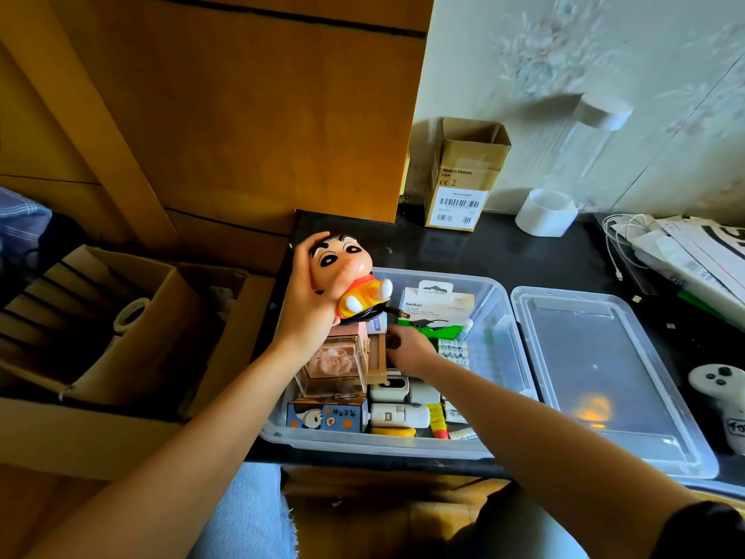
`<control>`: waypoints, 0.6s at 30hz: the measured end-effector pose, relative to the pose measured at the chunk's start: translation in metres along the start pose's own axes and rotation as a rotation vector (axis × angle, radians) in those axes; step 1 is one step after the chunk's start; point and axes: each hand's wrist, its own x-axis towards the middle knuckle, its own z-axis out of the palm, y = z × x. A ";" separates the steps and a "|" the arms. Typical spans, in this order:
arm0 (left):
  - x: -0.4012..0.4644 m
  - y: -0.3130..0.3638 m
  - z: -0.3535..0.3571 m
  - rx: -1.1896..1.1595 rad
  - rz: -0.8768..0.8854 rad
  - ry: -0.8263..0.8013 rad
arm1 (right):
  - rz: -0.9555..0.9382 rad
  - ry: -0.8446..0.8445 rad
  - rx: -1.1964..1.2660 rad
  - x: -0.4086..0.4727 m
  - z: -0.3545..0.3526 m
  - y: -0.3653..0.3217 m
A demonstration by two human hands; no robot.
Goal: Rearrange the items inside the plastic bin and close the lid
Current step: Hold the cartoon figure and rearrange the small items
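A clear plastic bin (pixel 502 312) stands open on the black desk, packed with several small items. Its clear lid (pixel 604 373) lies flat to the right of it. My left hand (pixel 308 308) grips a cartoon boy figurine (pixel 346 272) in a red shirt and yellow shorts, held above the bin's far left corner. A black cable hangs just under the figurine. My right hand (pixel 407 349) reaches down into the middle of the bin, its fingers curled on something dark beside a small wooden box (pixel 377 353); what it holds is hidden. A clear cube with a pink rose (pixel 332 367) sits under my left wrist.
A Belkin package (pixel 437 306) stands at the bin's back. An open cardboard box (pixel 463 175) and a white tape roll (pixel 544 211) stand by the wall. White cables and papers (pixel 685 252) lie far right, a white game controller (pixel 721 389) right of the lid. Cardboard boxes (pixel 121 324) sit left.
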 end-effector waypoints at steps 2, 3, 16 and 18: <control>0.000 0.002 -0.001 -0.008 -0.003 0.016 | -0.035 -0.120 -0.046 0.000 -0.003 0.000; 0.000 0.004 -0.002 -0.014 -0.010 0.021 | -0.041 -0.176 -0.055 0.000 -0.002 -0.001; 0.002 0.007 0.000 -0.021 -0.017 0.040 | -0.055 -0.072 -0.019 -0.003 0.005 -0.001; 0.002 0.008 0.001 -0.029 -0.017 0.042 | -0.041 -0.059 -0.042 -0.001 0.005 -0.003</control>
